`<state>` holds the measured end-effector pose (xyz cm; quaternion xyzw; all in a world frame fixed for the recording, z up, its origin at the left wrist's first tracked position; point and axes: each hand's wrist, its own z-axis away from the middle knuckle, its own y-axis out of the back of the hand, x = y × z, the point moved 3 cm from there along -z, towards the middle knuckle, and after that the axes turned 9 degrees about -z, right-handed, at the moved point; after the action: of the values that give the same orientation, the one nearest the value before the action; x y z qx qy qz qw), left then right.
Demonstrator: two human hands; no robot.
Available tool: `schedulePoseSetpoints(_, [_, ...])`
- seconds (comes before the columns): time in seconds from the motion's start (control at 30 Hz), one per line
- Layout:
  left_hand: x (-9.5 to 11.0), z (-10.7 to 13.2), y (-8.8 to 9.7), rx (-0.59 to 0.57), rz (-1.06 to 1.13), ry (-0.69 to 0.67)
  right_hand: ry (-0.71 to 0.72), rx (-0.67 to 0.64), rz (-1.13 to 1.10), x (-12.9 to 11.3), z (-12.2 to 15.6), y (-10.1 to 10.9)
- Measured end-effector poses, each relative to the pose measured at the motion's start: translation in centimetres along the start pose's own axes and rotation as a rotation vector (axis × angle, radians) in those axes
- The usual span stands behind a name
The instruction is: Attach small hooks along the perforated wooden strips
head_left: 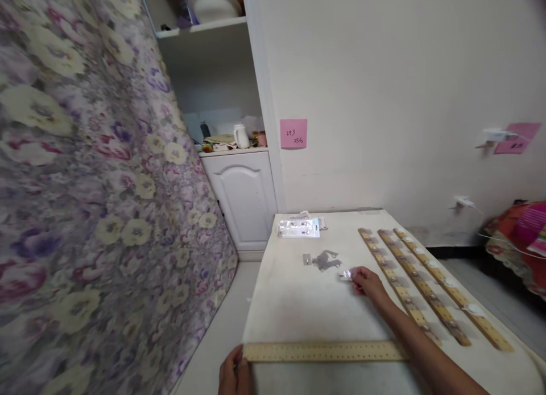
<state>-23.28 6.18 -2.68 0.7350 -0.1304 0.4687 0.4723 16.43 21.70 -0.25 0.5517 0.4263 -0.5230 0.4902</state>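
A pale wooden strip with rows of small holes (pixel 319 351) lies across the near part of the table. My left hand (pixel 234 373) is closed at its left end, the thumb and fingers pinching it. Further up the table, my right hand (pixel 367 283) pinches a small shiny, clear-and-white piece (pixel 346 275) between thumb and fingertips. My right forearm passes over the strip's right end and hides it. Just left of that piece lies a heap of grey, translucent bits (pixel 326 260), with a small square clear piece (pixel 307 259) beside it.
Three wooden strips bearing small fittings lie along the right side, including a left strip (pixel 401 292), a middle strip (pixel 426 289) and a right strip (pixel 458 295). Clear packs (pixel 298 228) sit at the table's far left. A flowered curtain (pixel 106 213) hangs left; a white cabinet (pixel 245 198) stands behind.
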Motion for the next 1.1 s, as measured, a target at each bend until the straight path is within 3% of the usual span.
schedulePoseSetpoints(0.13, [0.4,0.8,0.1,0.008,0.045,-0.014,-0.090,-0.165,-0.269,-1.0,3.7,-3.2])
schedulePoseSetpoints(0.23, [0.3,1.2,0.4,0.013,0.074,-0.017,-0.122,-0.275,-0.352,-1.4,5.8,-6.2])
schedulePoseSetpoints(0.4, [-0.4,2.1,1.1,0.001,0.118,-0.013,-0.066,-0.466,-0.278,-1.4,8.0,-12.0])
schedulePoseSetpoints(0.57, [-0.3,2.5,1.8,0.022,0.139,-0.001,0.116,-0.635,-0.148,-2.2,10.1,-18.0])
schedulePoseSetpoints(0.73, [0.1,2.5,1.9,0.008,0.134,-0.023,0.201,-0.719,-0.023,-2.7,11.7,-22.9])
schedulePoseSetpoints(0.9, [-0.1,2.3,1.8,0.017,0.131,-0.036,0.214,-0.748,0.036,-2.5,12.0,-25.5])
schedulePoseSetpoints(1.1, [0.0,2.5,1.7,-0.012,0.155,-0.027,0.249,-0.707,0.109,-2.6,12.2,-25.8])
